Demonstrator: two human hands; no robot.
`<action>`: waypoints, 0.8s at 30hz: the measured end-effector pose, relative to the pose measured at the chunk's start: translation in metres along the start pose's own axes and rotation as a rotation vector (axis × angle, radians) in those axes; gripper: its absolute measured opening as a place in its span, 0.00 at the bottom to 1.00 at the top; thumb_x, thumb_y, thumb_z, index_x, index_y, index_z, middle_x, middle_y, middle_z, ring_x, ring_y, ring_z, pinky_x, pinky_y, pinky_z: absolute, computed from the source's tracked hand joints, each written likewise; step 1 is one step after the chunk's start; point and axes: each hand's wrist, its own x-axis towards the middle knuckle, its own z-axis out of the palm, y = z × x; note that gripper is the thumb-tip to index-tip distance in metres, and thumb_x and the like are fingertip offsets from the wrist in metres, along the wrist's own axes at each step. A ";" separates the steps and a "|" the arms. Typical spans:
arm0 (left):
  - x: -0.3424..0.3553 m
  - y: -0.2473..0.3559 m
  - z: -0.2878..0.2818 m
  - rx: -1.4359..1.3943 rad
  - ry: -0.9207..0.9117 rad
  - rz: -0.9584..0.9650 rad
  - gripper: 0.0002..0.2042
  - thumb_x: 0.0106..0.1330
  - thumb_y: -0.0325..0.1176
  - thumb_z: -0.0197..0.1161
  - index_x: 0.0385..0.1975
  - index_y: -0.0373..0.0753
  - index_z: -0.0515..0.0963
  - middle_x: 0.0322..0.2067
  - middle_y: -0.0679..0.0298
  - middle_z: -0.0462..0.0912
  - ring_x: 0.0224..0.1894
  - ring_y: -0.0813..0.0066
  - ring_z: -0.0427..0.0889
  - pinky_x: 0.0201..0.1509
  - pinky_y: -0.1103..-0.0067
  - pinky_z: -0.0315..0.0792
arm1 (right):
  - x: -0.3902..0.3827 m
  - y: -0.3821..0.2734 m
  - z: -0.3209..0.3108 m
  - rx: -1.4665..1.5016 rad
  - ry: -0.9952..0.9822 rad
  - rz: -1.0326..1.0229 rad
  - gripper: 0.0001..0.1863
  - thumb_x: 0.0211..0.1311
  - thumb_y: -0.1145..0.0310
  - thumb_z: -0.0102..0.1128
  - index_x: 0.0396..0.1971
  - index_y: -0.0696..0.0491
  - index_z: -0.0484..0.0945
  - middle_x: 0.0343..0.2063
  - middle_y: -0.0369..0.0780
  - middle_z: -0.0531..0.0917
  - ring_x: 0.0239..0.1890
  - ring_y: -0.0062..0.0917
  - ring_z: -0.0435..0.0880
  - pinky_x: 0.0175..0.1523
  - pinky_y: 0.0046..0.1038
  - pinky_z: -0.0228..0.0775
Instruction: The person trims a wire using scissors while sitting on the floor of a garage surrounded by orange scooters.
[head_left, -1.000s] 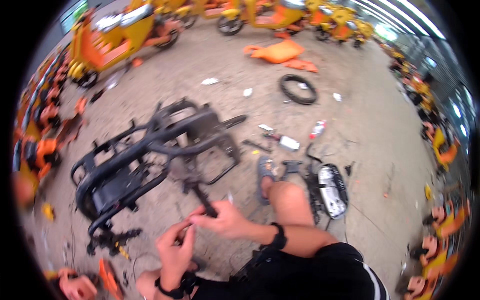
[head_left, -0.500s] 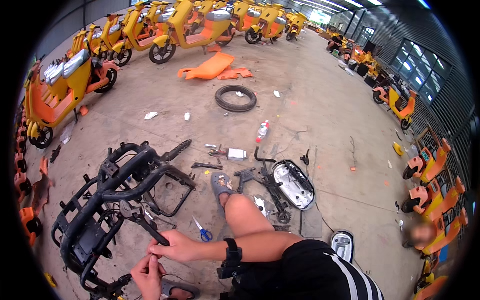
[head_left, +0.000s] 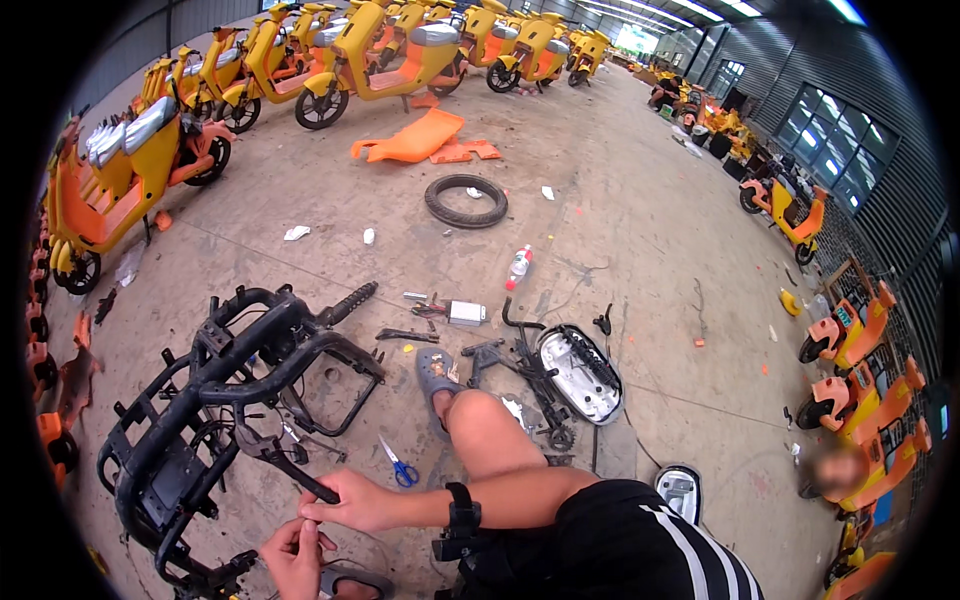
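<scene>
A black metal scooter frame [head_left: 190,425] lies at the lower left on the concrete floor. My right hand [head_left: 350,500] is wrapped round the black bar [head_left: 300,477] that angles from the frame toward me. Just below it, my left hand [head_left: 295,560] has its fingers curled beside my right fingertips; what they pinch is too small to make out. Blue-handled scissors [head_left: 398,462] lie near my right hand. Beyond my bent leg lie a silver controller box with wires [head_left: 466,312], a black metal bracket [head_left: 490,362] and an oval white-and-black housing [head_left: 578,372].
Rows of yellow-orange scooters [head_left: 375,70] line the back and both sides. A tyre [head_left: 440,205], an orange panel [head_left: 410,140] and a red-labelled bottle [head_left: 519,268] lie ahead on the floor. A co-worker [head_left: 662,92] is far back at the right.
The view has swung right and up since a second ago and is sharper, showing more of the hall. My hands keep the same hold at the bar, with very little movement since half a second ago.
</scene>
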 end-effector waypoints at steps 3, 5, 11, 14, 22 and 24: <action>-0.001 0.007 -0.002 0.059 -0.080 -0.003 0.12 0.73 0.35 0.58 0.45 0.34 0.82 0.22 0.73 0.74 0.23 0.89 0.67 0.25 0.87 0.59 | -0.003 0.002 0.000 0.050 0.017 0.054 0.09 0.62 0.69 0.64 0.34 0.61 0.80 0.28 0.37 0.83 0.34 0.17 0.80 0.42 0.24 0.73; 0.003 -0.015 -0.007 0.049 -0.035 0.042 0.12 0.72 0.34 0.57 0.39 0.29 0.81 0.18 0.69 0.76 0.19 0.87 0.69 0.22 0.86 0.60 | 0.000 0.002 -0.002 -0.057 0.021 0.059 0.10 0.60 0.70 0.64 0.37 0.61 0.80 0.28 0.37 0.83 0.35 0.17 0.80 0.44 0.24 0.73; 0.005 -0.029 -0.003 0.173 -0.085 0.013 0.11 0.70 0.29 0.57 0.38 0.24 0.80 0.17 0.66 0.78 0.19 0.84 0.74 0.23 0.84 0.64 | 0.000 0.024 -0.007 -0.165 0.094 -0.071 0.19 0.57 0.71 0.63 0.49 0.60 0.77 0.28 0.37 0.84 0.35 0.20 0.81 0.45 0.25 0.73; 0.005 -0.023 0.009 0.225 -0.098 -0.038 0.10 0.69 0.27 0.58 0.37 0.24 0.80 0.18 0.64 0.79 0.20 0.83 0.75 0.23 0.83 0.66 | -0.009 0.006 -0.017 -0.239 0.044 0.058 0.20 0.53 0.71 0.63 0.48 0.60 0.77 0.29 0.37 0.84 0.34 0.22 0.83 0.44 0.26 0.73; 0.001 -0.022 -0.004 0.388 -0.034 -0.001 0.10 0.66 0.29 0.61 0.40 0.30 0.83 0.16 0.59 0.80 0.19 0.83 0.77 0.24 0.79 0.70 | 0.000 0.018 -0.013 -0.466 -0.020 -0.079 0.24 0.56 0.66 0.65 0.53 0.58 0.76 0.32 0.38 0.85 0.35 0.19 0.81 0.43 0.25 0.73; 0.004 -0.019 -0.002 0.327 0.029 0.042 0.10 0.67 0.32 0.61 0.39 0.31 0.83 0.16 0.59 0.80 0.19 0.80 0.79 0.24 0.79 0.71 | -0.008 0.015 -0.017 -0.426 0.058 -0.019 0.26 0.63 0.58 0.65 0.55 0.59 0.75 0.29 0.38 0.85 0.34 0.17 0.81 0.41 0.24 0.73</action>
